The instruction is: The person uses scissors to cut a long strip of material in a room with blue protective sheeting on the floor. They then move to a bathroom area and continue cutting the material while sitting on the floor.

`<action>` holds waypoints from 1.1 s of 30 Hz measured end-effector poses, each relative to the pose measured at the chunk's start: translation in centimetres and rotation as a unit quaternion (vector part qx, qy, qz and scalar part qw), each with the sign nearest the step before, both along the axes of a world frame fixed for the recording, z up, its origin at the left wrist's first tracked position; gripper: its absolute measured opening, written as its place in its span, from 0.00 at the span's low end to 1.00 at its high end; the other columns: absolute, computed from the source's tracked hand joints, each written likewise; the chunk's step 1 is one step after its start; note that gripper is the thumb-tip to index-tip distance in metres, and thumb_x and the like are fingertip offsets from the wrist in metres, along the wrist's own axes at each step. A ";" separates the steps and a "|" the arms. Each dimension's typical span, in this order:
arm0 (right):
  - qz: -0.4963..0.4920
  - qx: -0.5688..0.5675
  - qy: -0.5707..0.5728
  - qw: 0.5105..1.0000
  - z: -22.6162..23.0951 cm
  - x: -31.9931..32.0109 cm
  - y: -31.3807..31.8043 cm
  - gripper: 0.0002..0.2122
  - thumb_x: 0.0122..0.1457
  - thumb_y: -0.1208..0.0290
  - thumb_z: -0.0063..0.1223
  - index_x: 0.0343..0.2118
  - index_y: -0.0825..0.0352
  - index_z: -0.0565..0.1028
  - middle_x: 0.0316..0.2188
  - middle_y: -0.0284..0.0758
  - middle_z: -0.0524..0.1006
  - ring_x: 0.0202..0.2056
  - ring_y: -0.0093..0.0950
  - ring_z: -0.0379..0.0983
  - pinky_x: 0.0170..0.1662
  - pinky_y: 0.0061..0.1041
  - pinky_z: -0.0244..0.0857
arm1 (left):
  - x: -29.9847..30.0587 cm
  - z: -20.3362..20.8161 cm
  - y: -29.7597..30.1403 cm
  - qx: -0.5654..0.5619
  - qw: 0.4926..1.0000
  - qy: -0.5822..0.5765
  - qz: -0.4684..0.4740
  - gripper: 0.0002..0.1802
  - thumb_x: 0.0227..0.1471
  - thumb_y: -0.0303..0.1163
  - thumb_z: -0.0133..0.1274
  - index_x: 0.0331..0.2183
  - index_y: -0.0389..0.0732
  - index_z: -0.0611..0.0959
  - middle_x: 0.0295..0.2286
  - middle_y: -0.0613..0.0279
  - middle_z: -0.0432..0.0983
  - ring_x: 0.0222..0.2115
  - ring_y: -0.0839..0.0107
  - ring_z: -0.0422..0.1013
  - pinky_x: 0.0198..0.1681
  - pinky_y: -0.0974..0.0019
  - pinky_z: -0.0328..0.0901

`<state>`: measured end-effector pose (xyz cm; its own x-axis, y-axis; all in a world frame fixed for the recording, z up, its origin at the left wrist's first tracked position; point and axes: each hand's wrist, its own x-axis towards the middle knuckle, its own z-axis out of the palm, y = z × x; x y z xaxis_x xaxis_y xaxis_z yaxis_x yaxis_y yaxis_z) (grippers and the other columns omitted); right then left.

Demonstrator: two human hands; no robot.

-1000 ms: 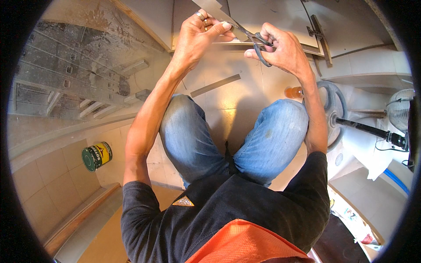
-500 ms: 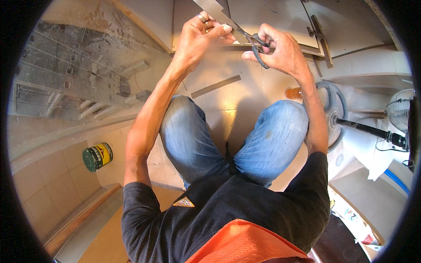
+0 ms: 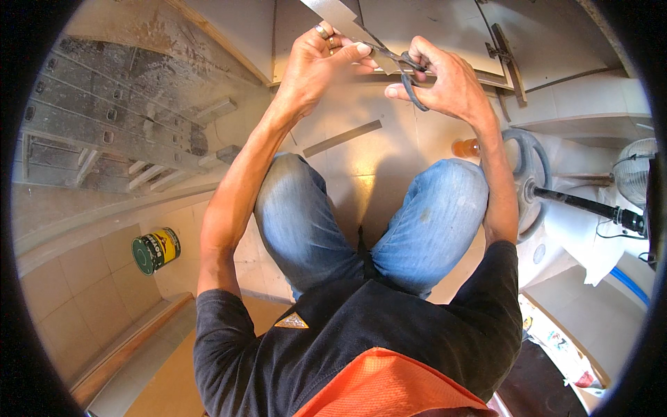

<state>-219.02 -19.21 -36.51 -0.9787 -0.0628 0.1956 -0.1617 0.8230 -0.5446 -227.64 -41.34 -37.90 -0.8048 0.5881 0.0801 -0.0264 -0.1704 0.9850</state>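
Out in front, near the top of the view, a thin grey strip (image 3: 336,11) slants up and to the left. My left hand (image 3: 316,66), wearing rings, pinches it between thumb and fingers. A pair of scissors (image 3: 415,95) with dark handles is in my right hand (image 3: 451,85), with the thumb and fingers at its loops. The blades point up and left and lie against the strip, close to my left fingertips. How far the blades are apart I cannot make out.
Another narrow grey strip (image 3: 342,137) lies on the tiled floor beyond my knees. Cabinet panels (image 3: 410,31) stand ahead. An orange bottle (image 3: 465,147) and a fan's round base (image 3: 522,187) are at right. A green and yellow can (image 3: 156,251) sits at left.
The strip and my left hand have shifted very slightly; the strip's upper end sits a touch farther left. The lower scissor loop is slightly lower. Both hands keep their grip.
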 end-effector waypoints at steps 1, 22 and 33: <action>0.004 0.005 0.002 1.000 0.0 0.0 0.1 0.31 0.39 0.41 0.72 0.29 0.64 0.70 0.20 0.35 0.77 0.25 0.33 0.77 0.31 0.35 0.69 | 0.1 0.0 0.0 -0.002 1.000 0.001 0.001 0.09 0.58 0.25 0.57 0.41 0.34 0.78 0.33 0.59 0.78 0.36 0.67 0.79 0.44 0.64 0.78; 0.013 -0.067 0.004 0.998 -0.1 -0.1 -0.4 0.26 0.43 0.58 0.76 0.22 0.61 0.61 0.15 0.22 0.61 0.20 0.15 0.55 0.23 0.19 0.50 | 0.3 0.3 0.1 0.007 1.000 -0.009 0.006 0.10 0.57 0.27 0.59 0.40 0.33 0.78 0.32 0.57 0.79 0.35 0.67 0.80 0.43 0.66 0.78; 0.005 -0.066 0.019 0.998 -0.2 -0.2 -0.2 0.26 0.43 0.55 0.76 0.22 0.63 0.64 0.14 0.25 0.63 0.20 0.18 0.58 0.22 0.23 0.53 | 0.2 0.2 0.3 0.023 0.999 -0.005 0.025 0.07 0.56 0.23 0.58 0.37 0.33 0.79 0.29 0.57 0.79 0.31 0.67 0.80 0.36 0.68 0.78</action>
<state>-219.25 -19.45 -36.67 -0.9697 -0.0437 0.2404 -0.1926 0.7422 -0.6419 -227.42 -41.09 -37.72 -0.8343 0.5424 0.0989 -0.0259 -0.2177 0.9757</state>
